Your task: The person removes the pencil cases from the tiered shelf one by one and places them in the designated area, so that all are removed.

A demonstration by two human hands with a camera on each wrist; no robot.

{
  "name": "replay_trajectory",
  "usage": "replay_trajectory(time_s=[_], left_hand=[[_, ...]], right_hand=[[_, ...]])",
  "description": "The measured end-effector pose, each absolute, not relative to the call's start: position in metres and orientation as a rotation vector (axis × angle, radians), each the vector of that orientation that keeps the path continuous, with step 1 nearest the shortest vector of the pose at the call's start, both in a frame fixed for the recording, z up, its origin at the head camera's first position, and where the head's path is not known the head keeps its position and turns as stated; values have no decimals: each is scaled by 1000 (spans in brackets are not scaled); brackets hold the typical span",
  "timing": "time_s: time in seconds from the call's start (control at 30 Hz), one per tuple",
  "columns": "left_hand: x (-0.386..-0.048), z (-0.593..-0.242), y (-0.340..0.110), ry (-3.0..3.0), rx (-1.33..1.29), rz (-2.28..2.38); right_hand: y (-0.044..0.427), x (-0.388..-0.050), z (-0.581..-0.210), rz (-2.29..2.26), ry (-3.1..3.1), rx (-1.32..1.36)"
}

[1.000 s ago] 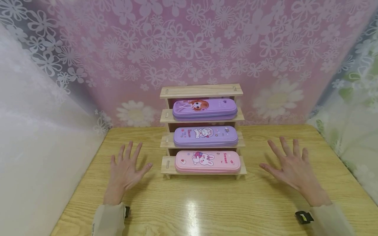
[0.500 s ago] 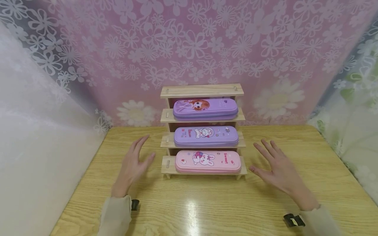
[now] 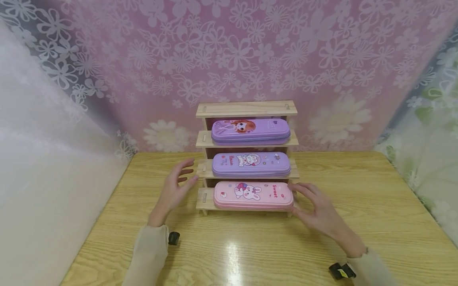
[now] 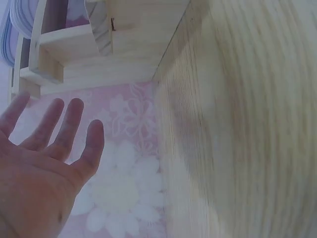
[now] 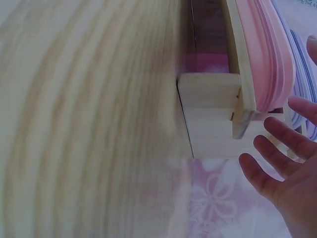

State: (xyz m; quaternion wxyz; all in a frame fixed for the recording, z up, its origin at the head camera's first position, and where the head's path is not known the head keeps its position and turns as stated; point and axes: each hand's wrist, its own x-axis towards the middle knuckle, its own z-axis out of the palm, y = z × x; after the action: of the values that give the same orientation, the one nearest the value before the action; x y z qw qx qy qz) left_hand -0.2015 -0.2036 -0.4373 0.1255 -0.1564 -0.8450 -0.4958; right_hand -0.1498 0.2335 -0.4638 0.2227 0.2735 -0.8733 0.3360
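Observation:
A stepped wooden rack (image 3: 206,197) holds three pencil cases, one per tier. The pink pencil case (image 3: 257,200) with a rabbit and "Sweet" lies on the lowest tier. Above it is a lilac pencil case (image 3: 269,159) with a rabbit, and higher up a purple pencil case (image 3: 266,129) with a red-haired girl. My right hand (image 3: 323,214) is at the pink case's right end, fingers spread; in the right wrist view the fingers (image 5: 277,153) are beside it, and contact is unclear. My left hand (image 3: 173,194) is left of the rack, fingers relaxed and holding nothing.
The rack stands on a wood-grain table (image 3: 214,254) near its back edge. Behind hangs a pink floral curtain (image 3: 229,59), with a whitish sheet (image 3: 46,159) at left and a leafy curtain (image 3: 429,131) at right. Black straps sit at both wrists.
Both hands have moved inward toward the rack. The right has come to the pink pencil case's right end, the left to beside the middle tier. The pencil cases stay in place.

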Motion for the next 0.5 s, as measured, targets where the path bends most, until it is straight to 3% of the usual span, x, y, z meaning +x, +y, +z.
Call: replay_trajectory(time_s=[0.5], left_hand=[[-229, -448, -188, -2487, -467, -1672]], right_hand=[[222, -158, -473, 1025, -2374, 750]])
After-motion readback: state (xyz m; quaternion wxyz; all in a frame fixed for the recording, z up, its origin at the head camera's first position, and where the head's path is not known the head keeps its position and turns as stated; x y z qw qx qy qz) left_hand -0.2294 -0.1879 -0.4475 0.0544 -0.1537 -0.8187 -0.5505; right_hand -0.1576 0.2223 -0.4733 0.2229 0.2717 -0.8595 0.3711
